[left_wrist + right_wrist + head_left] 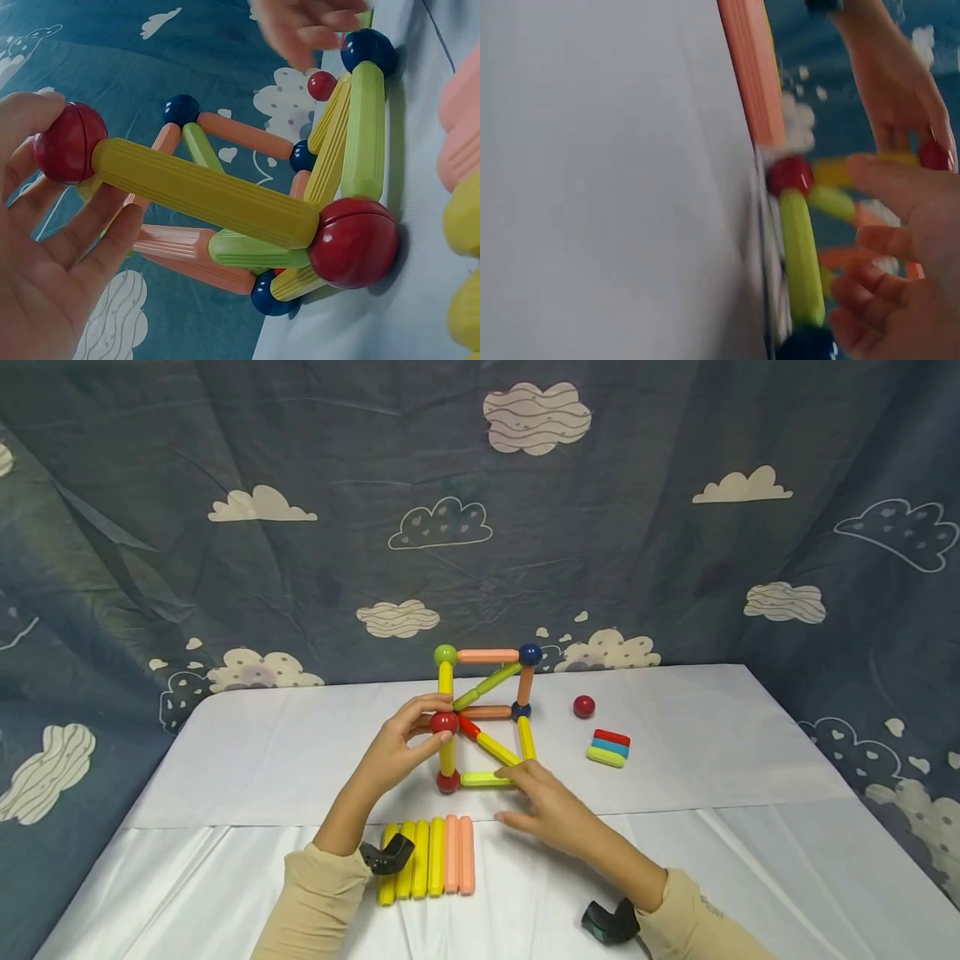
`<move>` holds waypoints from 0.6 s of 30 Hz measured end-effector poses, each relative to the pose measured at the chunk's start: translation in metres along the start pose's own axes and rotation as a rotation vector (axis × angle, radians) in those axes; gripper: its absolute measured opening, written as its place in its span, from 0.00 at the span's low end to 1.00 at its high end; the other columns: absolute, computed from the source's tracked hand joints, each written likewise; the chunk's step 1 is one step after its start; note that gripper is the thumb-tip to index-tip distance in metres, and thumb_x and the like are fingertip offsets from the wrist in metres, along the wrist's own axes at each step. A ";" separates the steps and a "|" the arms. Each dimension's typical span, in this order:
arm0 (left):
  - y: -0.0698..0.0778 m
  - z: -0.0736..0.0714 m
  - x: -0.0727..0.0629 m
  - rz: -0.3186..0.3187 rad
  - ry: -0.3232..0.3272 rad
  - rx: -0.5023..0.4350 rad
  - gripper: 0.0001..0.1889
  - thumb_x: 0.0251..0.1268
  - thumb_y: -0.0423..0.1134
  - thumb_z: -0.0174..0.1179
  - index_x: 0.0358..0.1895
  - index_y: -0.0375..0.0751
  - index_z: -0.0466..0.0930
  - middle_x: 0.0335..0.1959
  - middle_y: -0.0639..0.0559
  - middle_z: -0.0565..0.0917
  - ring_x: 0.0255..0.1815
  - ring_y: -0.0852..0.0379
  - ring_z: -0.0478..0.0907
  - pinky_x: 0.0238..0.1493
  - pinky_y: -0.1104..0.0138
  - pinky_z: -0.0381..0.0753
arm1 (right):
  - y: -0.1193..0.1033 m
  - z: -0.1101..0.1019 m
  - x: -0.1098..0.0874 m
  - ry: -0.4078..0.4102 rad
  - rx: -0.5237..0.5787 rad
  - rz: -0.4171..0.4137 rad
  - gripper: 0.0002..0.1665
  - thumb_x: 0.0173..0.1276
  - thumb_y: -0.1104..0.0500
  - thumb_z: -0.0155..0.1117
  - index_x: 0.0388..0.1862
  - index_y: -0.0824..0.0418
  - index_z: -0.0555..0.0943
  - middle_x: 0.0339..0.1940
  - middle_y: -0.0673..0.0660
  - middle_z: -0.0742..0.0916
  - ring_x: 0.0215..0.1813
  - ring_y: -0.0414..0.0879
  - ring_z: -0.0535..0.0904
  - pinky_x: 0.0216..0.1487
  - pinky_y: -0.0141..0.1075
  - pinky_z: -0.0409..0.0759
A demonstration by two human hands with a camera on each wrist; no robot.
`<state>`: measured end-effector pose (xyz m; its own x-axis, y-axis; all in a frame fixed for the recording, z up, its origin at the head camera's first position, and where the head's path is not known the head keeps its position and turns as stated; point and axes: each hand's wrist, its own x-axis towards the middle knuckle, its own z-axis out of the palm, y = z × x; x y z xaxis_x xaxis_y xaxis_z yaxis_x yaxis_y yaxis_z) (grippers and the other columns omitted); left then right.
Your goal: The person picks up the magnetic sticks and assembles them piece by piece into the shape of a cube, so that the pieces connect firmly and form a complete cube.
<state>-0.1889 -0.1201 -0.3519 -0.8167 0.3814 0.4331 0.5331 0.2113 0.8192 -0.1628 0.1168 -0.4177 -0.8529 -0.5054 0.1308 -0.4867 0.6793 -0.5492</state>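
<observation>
A frame of magnetic sticks and balls stands on the white table. My left hand (397, 747) grips a red ball (445, 724) between thumb and fingers. That ball tops a yellow stick (206, 193), whose lower end meets another red ball (354, 244) on the table. From this lower ball a light-green stick (365, 131) runs along the table to a dark blue ball (367, 52). My right hand (558, 810) is beside that end of the frame, its fingers loosely bent and nothing visible in them. Blur in the right wrist view softens its details.
Several yellow sticks (420, 858) and two salmon sticks (459, 856) lie in a row in front of the frame. To its right are a loose red ball (584, 707) and short red, blue and green sticks (609, 748). A cloud-print curtain (337, 585) hangs behind.
</observation>
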 end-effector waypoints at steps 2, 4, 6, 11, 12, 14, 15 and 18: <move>0.001 0.000 0.000 -0.003 -0.002 0.008 0.15 0.59 0.28 0.57 0.50 0.31 0.71 0.57 0.39 0.69 0.53 0.48 0.70 0.52 0.61 0.71 | -0.008 0.009 -0.002 -0.104 0.079 -0.025 0.40 0.52 0.42 0.67 0.61 0.58 0.68 0.46 0.53 0.74 0.42 0.44 0.70 0.44 0.36 0.74; 0.001 0.000 0.000 -0.005 -0.004 0.013 0.15 0.59 0.28 0.57 0.50 0.31 0.71 0.58 0.39 0.68 0.53 0.49 0.69 0.51 0.61 0.71 | -0.014 0.019 -0.004 -0.188 0.106 -0.039 0.47 0.49 0.36 0.66 0.63 0.58 0.65 0.46 0.51 0.73 0.43 0.42 0.70 0.44 0.36 0.73; 0.000 0.001 0.000 -0.007 -0.007 0.016 0.15 0.59 0.27 0.57 0.50 0.31 0.70 0.58 0.39 0.68 0.54 0.49 0.69 0.51 0.60 0.71 | -0.017 0.027 -0.005 -0.230 0.100 -0.047 0.52 0.46 0.32 0.64 0.65 0.58 0.64 0.46 0.50 0.73 0.44 0.41 0.69 0.46 0.36 0.71; 0.000 0.001 0.000 -0.008 -0.012 0.018 0.16 0.59 0.27 0.57 0.50 0.29 0.70 0.58 0.38 0.68 0.54 0.49 0.69 0.51 0.58 0.71 | -0.020 0.038 -0.007 -0.240 0.159 -0.025 0.51 0.40 0.31 0.68 0.61 0.52 0.65 0.42 0.45 0.73 0.42 0.40 0.67 0.44 0.37 0.68; 0.000 0.001 0.000 -0.006 -0.012 0.019 0.16 0.59 0.27 0.57 0.50 0.29 0.70 0.58 0.38 0.68 0.54 0.49 0.69 0.51 0.57 0.71 | -0.021 0.039 -0.007 -0.243 0.211 -0.024 0.49 0.40 0.34 0.70 0.60 0.50 0.64 0.41 0.44 0.73 0.41 0.41 0.68 0.42 0.37 0.68; 0.001 0.001 0.000 0.000 -0.011 0.020 0.16 0.59 0.28 0.57 0.50 0.29 0.70 0.58 0.39 0.68 0.54 0.49 0.69 0.51 0.58 0.72 | -0.021 0.039 -0.007 -0.262 0.350 -0.032 0.47 0.44 0.43 0.73 0.60 0.49 0.60 0.39 0.43 0.76 0.41 0.41 0.70 0.42 0.36 0.67; 0.001 0.001 0.000 0.003 -0.010 0.020 0.16 0.59 0.28 0.57 0.50 0.30 0.70 0.58 0.39 0.68 0.54 0.49 0.69 0.51 0.58 0.72 | -0.021 0.038 -0.007 -0.273 0.422 -0.040 0.46 0.47 0.48 0.73 0.60 0.49 0.58 0.38 0.44 0.78 0.40 0.42 0.71 0.41 0.36 0.67; 0.001 0.001 0.000 0.010 -0.011 0.015 0.15 0.59 0.27 0.56 0.50 0.30 0.70 0.58 0.39 0.68 0.54 0.49 0.69 0.51 0.57 0.72 | -0.022 0.037 -0.006 -0.293 0.620 -0.057 0.40 0.56 0.64 0.65 0.62 0.52 0.54 0.35 0.50 0.80 0.35 0.43 0.74 0.37 0.33 0.71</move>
<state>-0.1878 -0.1185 -0.3513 -0.8087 0.3932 0.4375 0.5449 0.2209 0.8089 -0.1399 0.0850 -0.4371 -0.7004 -0.7137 -0.0077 -0.2566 0.2619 -0.9304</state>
